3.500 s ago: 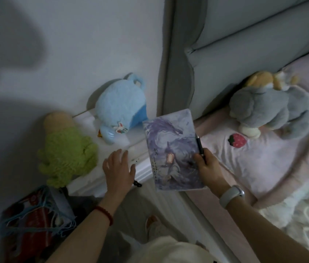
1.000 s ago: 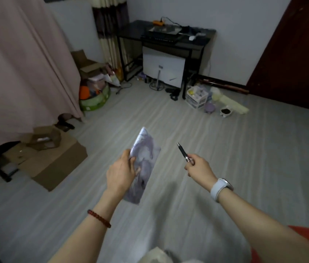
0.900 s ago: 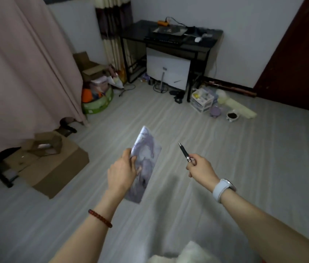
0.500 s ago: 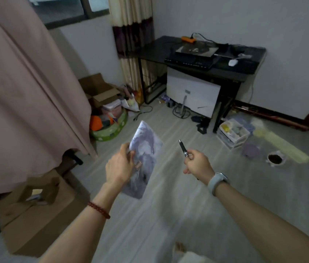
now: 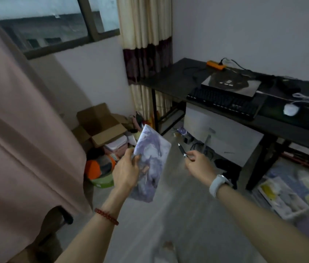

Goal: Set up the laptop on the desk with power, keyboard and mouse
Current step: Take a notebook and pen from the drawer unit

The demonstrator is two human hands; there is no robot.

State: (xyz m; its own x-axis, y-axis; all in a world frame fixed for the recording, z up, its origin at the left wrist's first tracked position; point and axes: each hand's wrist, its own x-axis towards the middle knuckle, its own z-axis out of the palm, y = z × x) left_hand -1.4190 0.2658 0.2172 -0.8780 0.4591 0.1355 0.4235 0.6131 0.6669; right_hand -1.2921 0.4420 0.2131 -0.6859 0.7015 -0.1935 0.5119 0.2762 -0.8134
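My left hand (image 5: 126,170) grips a purple illustrated notebook (image 5: 150,164), held upright in front of me. My right hand (image 5: 199,165) pinches a black pen (image 5: 181,150) with its tip pointing up and left. Ahead on the right stands a black desk (image 5: 170,82). On it lie a closed laptop (image 5: 231,85), a black keyboard (image 5: 224,103) in front of the laptop, a white mouse (image 5: 291,110) with a coiled white cable, and an orange power strip (image 5: 217,65) with a black cord plugged in. Both hands are well short of the desk.
A pink curtain (image 5: 17,139) hangs at the left. Open cardboard boxes (image 5: 100,126) and a green basket (image 5: 102,182) of clutter sit by the wall below the window. A white panel (image 5: 224,135) leans under the desk. A plastic tray (image 5: 280,198) lies on the floor at right.
I have moved closer to the desk, which now fills the upper right. The notebook stays in my left hand and the pen in my right.
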